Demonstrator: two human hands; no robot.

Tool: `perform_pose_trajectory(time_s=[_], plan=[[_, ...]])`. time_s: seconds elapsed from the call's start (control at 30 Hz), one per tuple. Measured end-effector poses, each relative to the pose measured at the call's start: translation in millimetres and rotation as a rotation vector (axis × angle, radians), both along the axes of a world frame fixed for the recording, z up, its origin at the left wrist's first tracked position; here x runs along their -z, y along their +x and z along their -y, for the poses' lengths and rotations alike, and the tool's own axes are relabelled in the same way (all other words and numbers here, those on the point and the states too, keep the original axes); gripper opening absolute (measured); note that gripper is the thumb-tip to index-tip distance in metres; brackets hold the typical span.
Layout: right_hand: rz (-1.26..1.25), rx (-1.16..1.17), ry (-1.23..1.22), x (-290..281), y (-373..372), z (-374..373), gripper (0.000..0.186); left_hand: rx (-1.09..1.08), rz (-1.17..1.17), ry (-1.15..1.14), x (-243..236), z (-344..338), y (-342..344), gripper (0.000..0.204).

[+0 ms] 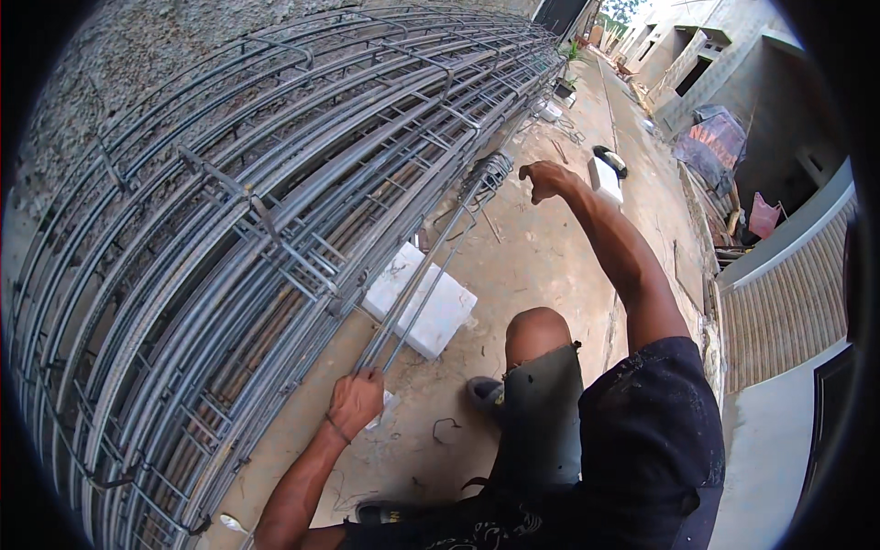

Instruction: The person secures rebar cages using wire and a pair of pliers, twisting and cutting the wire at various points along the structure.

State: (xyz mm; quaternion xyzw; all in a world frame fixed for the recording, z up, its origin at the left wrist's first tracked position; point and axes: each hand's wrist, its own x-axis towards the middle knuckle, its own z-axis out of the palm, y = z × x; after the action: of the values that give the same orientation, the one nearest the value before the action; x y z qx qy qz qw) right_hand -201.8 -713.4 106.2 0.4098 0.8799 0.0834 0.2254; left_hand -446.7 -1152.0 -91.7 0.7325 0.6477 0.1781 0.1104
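My left hand (357, 403) is closed around the near end of thin steel bars (401, 316). These bars slant away from me beside the large stack of rebar cages (266, 229). At their far end sits a bunch of bent wire stirrups (493, 170), packed close together. My right hand (547, 181) is stretched out just right of that bunch, apart from it. Its thumb and fingers are bent with a gap between them, and nothing shows in it. Under the bars lies a white block (422, 301) on the ground.
A rough wall (119, 73) rises behind the cages on the left. Farther along the concrete ground (550, 247) lie another white block (605, 180) with a black item and some loose wire (570, 131). A dark tarp (710, 147) hangs at the right.
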Motion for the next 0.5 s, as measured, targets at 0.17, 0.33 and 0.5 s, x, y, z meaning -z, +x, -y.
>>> perform_pose_trajectory(time_s=[0.17,0.33,0.5], plan=[[-0.175,0.186,0.006,46,32,-16,0.077,-0.081,0.278,0.198,-5,-74,48,0.027],[-0.680,0.396,-0.066,135,90,-104,0.080,-0.286,0.448,0.304,-1,-191,111,0.062],[-1.456,1.042,-0.655,186,85,-169,0.080,-0.482,0.457,0.235,16,-292,141,0.084]])
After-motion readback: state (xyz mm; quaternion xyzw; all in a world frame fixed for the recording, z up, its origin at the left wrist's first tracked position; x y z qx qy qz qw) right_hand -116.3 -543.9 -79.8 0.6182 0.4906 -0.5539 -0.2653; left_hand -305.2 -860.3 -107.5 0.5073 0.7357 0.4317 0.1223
